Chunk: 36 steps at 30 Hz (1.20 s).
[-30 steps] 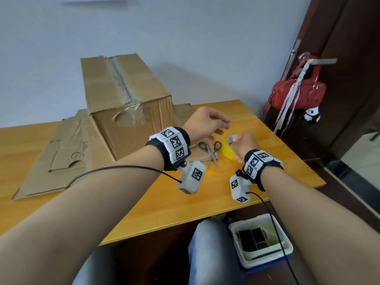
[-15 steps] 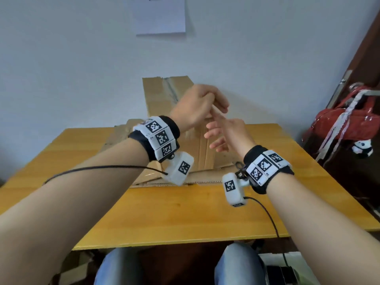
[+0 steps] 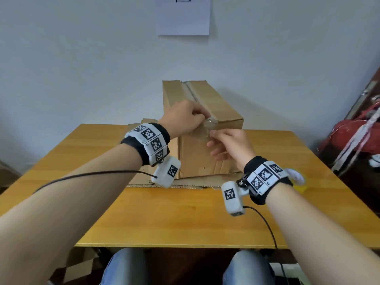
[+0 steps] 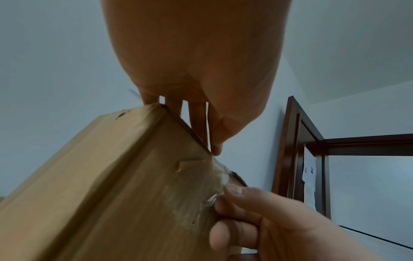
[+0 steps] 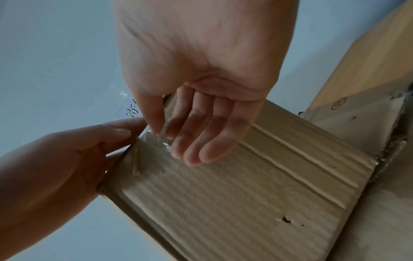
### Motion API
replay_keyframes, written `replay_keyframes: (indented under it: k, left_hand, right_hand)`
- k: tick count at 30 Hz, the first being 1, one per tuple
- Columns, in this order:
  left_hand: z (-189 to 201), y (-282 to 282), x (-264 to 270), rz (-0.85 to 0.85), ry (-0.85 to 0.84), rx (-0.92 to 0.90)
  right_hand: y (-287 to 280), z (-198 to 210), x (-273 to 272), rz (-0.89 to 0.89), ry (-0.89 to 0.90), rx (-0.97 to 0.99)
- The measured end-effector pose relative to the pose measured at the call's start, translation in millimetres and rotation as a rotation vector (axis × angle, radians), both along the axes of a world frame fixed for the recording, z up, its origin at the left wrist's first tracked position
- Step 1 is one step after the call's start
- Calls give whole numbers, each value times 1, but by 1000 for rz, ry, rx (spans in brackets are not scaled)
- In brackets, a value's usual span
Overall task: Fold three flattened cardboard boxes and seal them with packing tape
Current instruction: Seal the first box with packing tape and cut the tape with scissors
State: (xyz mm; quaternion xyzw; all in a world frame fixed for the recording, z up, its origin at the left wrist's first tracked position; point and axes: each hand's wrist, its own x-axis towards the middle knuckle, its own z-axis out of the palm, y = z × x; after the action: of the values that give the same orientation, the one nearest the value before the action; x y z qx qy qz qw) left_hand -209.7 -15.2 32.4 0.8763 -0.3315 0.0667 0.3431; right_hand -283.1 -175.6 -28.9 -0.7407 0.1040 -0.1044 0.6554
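Right hand pinches tape at box edge.

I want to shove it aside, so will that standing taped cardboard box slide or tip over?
The cardboard box stands tall on a narrow base atop flattened cardboard, so a high push would probably tip it. It likely weighs little. Its dented walls may buckle.

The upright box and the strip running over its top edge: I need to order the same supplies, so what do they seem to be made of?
The upright box looks like brown corrugated cardboard, matte: ribbed lines and dents show across its face in the right wrist view. The strip seems to be clear glossy plastic packing tape: it is see-through, wrinkled, and catches light at the top edge.
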Motion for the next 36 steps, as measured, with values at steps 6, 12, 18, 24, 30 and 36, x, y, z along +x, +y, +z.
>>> replay_keyframes:
  k: [6,12,18,24,30,36]
  left_hand:
    - [-15,-4,10,-34,5,9]
    - [-21,-4,22,-73,19,-7]
    - [-22,-12,22,-92,-3,46]
    - [-24,-17,17,-22,26,61]
    - [-27,-17,17,-9,-2,82]
    - [-29,-16,17,-26,-32,84]
  right_hand:
    - [-7,-10,-2,10,-5,-22]
    - [-10,-14,-3,22,-37,44]
    - [-14,-20,0,18,-10,120]
    - [-19,-24,-3,9,54,58]
    - [-13,-15,-3,57,12,29]
    - [-6,-20,-3,30,-18,118]
